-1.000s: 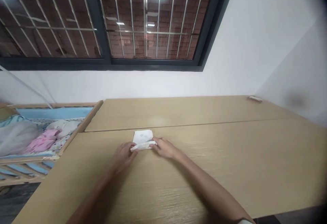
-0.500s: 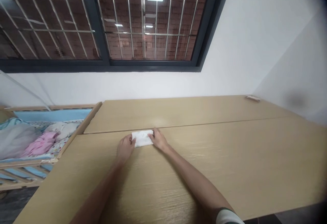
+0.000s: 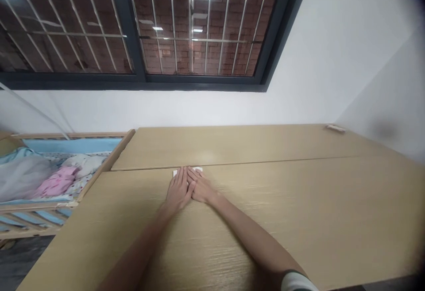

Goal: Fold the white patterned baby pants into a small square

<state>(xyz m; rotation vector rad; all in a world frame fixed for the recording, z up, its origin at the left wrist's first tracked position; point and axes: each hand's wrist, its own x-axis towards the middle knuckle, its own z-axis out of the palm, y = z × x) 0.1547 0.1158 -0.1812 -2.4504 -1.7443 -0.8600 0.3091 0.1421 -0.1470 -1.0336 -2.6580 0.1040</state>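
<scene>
**One left hand (image 3: 177, 191) and one right hand (image 3: 201, 188) press on one white piece (image 3: 198, 169)**

To press well, it looks best to keep both palms flat and push down evenly, so each part of the piece gets the same push. Fingers kept close together can stop an edge from curling up or slipping out.

One big window (image 3: 199, 30) fills the top of the view, with thin metal bars and a brick wall (image 3: 172, 56) behind the glass. One white wall (image 3: 332, 47) lies below and beside it. Two boards make up the worktop (image 3: 299, 202), with a thin line where they meet. One wooden crib (image 3: 122, 147) stands just left of the worktop. It holds one gray blanket (image 3: 23, 178) and one pink cloth (image 3: 56, 182). One small tan bit (image 3: 335, 128) sits at the far corner of the worktop.

Two bare arms (image 3: 252, 233) reach in, and there is one white sleeve (image 3: 295, 283) on the right arm. Both hands are open and flat, palms down, with fingers touching side by side. Neither hand grips anything. The white piece lies under them on the near board, right by the line. Only its top edge shows, so I cannot tell if it is cloth or paper.
</scene>
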